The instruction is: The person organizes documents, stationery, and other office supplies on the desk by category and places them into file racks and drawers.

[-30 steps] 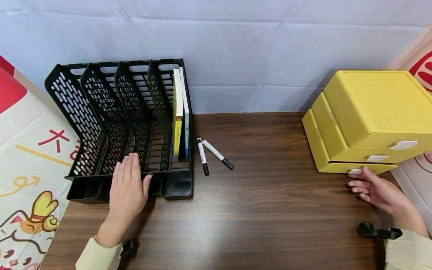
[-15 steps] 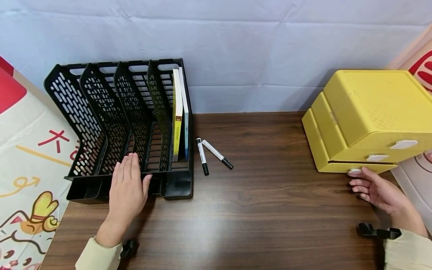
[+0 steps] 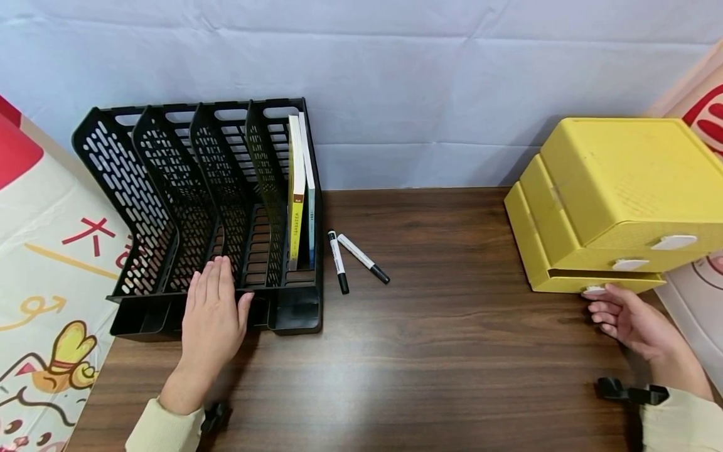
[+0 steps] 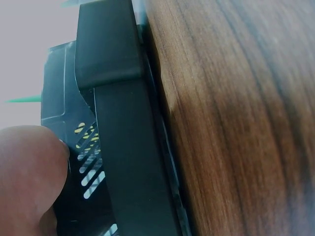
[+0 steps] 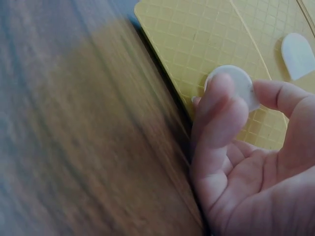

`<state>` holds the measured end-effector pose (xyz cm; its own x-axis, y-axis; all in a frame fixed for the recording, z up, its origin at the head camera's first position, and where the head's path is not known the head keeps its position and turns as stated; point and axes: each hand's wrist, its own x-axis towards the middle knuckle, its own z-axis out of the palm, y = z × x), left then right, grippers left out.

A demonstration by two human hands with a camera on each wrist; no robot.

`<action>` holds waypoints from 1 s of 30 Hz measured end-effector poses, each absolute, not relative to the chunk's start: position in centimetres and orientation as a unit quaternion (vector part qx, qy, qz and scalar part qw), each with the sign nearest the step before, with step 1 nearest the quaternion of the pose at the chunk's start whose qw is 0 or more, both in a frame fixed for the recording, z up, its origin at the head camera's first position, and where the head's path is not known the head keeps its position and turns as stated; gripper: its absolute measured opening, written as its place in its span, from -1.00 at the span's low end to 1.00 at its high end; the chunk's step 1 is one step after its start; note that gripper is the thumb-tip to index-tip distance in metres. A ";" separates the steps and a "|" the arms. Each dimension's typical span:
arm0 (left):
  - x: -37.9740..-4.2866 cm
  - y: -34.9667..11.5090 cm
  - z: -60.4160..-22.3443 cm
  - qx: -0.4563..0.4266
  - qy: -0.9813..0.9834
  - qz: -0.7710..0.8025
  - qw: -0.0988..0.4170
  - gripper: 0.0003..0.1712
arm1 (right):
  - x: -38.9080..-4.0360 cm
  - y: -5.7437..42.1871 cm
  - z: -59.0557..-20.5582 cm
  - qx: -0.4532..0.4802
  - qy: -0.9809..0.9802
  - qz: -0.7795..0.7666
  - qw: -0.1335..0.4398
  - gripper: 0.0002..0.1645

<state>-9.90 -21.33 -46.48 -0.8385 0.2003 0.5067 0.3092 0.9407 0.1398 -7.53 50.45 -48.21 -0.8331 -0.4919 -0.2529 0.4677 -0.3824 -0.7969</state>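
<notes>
My right hand [image 3: 638,323] pinches the white knob [image 5: 234,86] of the bottom drawer [image 3: 565,282] between thumb and fingers. This drawer belongs to a yellow drawer unit [image 3: 644,169] on the right. It stands slightly out, with a dark gap along its top edge. My left hand [image 3: 211,314] lies with straight fingers over the front of a black file rack [image 3: 220,201], covering part of its front trays. In the left wrist view, the thumb [image 4: 32,172] is beside the rack's front. Two thin books, one with a yellow spine [image 3: 296,220], stand in the rack's rightmost slot.
Two white markers with black caps lie on the wooden table [image 3: 440,351] right of the rack: an upright-lying marker [image 3: 337,260] and a slanted marker [image 3: 363,257]. A pale cloth [image 3: 407,94] hangs behind. A printed sheet [image 3: 51,263] is at the left.
The bottom drawer has come out a little towards me, and the gap above its front has widened. My right hand moved slightly down with it. The left hand stays in place.
</notes>
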 end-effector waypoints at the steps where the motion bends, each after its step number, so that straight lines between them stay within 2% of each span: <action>1: -9.9 -21.3 -46.5 -0.133 -0.953 -0.109 0.250 -0.23 | -7.5 50.5 -48.2 -0.014 0.475 -0.831 0.290 -0.18; 11: -9.9 -21.4 -46.6 -0.133 -0.952 -0.106 0.253 -0.21 | -5.9 50.7 -48.0 0.016 0.511 -0.809 0.291 -0.19; 30: -9.9 -21.4 -46.6 -0.133 -0.951 -0.112 0.256 -0.20 | -2.8 50.6 -47.7 0.003 0.497 -0.800 0.336 -0.11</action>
